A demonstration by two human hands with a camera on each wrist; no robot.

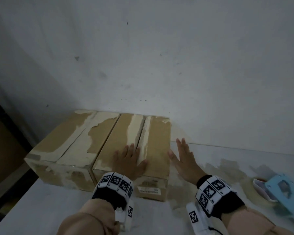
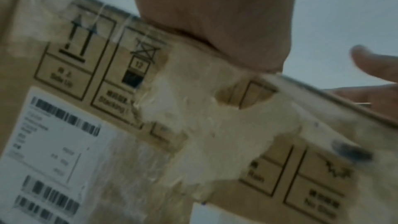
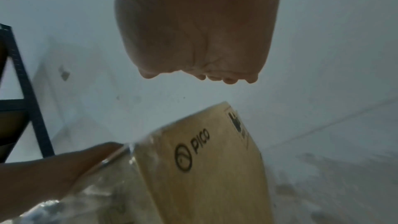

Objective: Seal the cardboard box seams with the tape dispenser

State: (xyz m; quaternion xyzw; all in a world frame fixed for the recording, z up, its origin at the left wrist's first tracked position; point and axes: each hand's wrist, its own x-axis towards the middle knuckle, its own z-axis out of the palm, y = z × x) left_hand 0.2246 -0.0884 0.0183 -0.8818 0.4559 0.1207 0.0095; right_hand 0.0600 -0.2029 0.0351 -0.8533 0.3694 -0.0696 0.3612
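Two worn cardboard boxes stand side by side against the wall. The right box (image 1: 153,150) has a lengthwise top seam (image 1: 141,133) with torn pale patches. My left hand (image 1: 131,160) lies flat on its top near the front edge, fingers straight across the seam. My right hand (image 1: 183,156) hovers open just past the box's right side, palm down, fingers spread. A blue tape dispenser (image 1: 278,189) with a tape roll lies on the table at the far right. The box's front face (image 2: 193,125) carries handling symbols and a barcode label (image 2: 53,142). Its side (image 3: 204,168) reads PICO.
The left box (image 1: 66,146) touches the right one. A white wall (image 1: 159,65) rises just behind both. A dark metal shelf frame (image 1: 5,126) stands at the left. The white table (image 1: 210,167) is stained to the right of the boxes.
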